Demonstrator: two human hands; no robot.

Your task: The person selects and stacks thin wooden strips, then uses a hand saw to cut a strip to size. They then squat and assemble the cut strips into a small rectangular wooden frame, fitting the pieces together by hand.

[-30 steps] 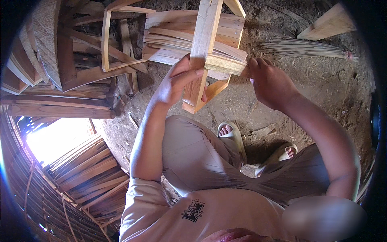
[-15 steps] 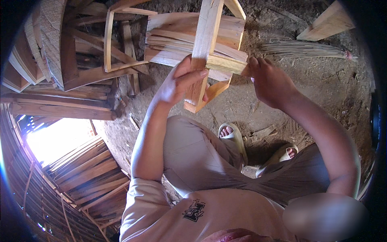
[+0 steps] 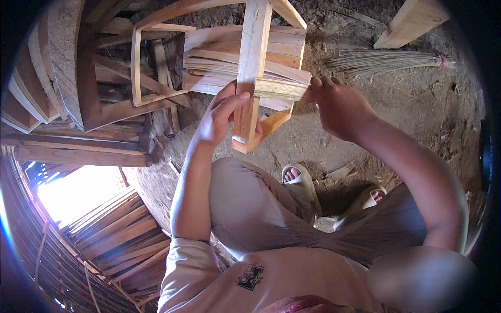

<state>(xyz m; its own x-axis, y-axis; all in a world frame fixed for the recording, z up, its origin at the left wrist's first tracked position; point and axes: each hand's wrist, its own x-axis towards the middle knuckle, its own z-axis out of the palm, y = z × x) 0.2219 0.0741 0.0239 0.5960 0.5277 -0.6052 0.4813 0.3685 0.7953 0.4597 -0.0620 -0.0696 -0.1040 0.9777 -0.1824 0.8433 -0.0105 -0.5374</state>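
My left hand point(image 3: 222, 116) is closed around the lower part of a long pale wooden bar point(image 3: 254, 47), its thumb lying across the front. This bar belongs to a wooden frame whose lower crosspiece point(image 3: 274, 125) slants away behind it. A short wooden piece point(image 3: 281, 88) sticks out sideways from the bar, level with my left thumb. My right hand point(image 3: 342, 107) pinches the outer end of that piece between thumb and fingers. Whether the piece is fixed to the bar cannot be seen. Behind the bar are several thin wooden slats point(image 3: 209, 65) over wider boards point(image 3: 211, 39).
A thin wooden frame point(image 3: 135, 68) stands left of the slats, near stacked timber point(image 3: 68, 68). More boards point(image 3: 120, 229) lie at lower left by a bright opening. A bundle of thin sticks point(image 3: 386, 61) and a thick post point(image 3: 409, 23) are at upper right, on the dirt floor.
The view has shifted slightly, so the bar, the short piece and both hands appear a little further left and lower. Both hands keep the same hold.
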